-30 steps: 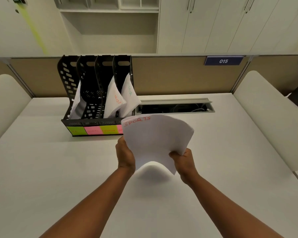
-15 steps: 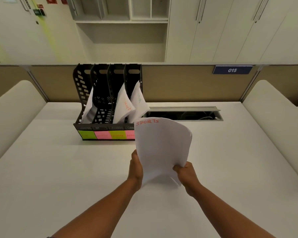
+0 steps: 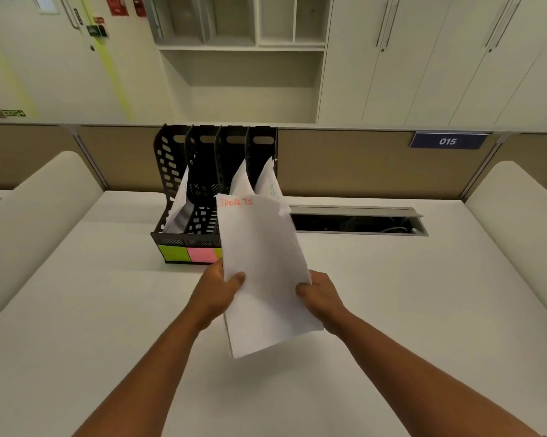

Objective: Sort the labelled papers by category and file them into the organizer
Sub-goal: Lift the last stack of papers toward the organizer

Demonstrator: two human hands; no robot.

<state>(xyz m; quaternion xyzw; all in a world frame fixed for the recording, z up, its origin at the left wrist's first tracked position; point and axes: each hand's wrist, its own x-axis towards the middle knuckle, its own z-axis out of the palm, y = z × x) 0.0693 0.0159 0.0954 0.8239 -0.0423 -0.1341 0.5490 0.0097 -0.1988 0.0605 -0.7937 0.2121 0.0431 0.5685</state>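
I hold a white sheet marked SPORTS in red upright above the desk. My left hand grips its left edge and my right hand grips its right edge. Behind it stands a black perforated organizer with several slots and green and pink sticky labels on its front lip. Filed papers lean in the leftmost slot and in the two right slots. The second slot from the left looks empty. The held sheet hides the organizer's right front.
The white desk has an open cable trough right of the organizer. Beige partition panels run along the back, with a blue sign reading 015. Padded white side dividers flank the desk on both sides.
The sheet has gone from curled and low to upright and flatter, moving up and left toward the organizer. Both hands moved forward with it.
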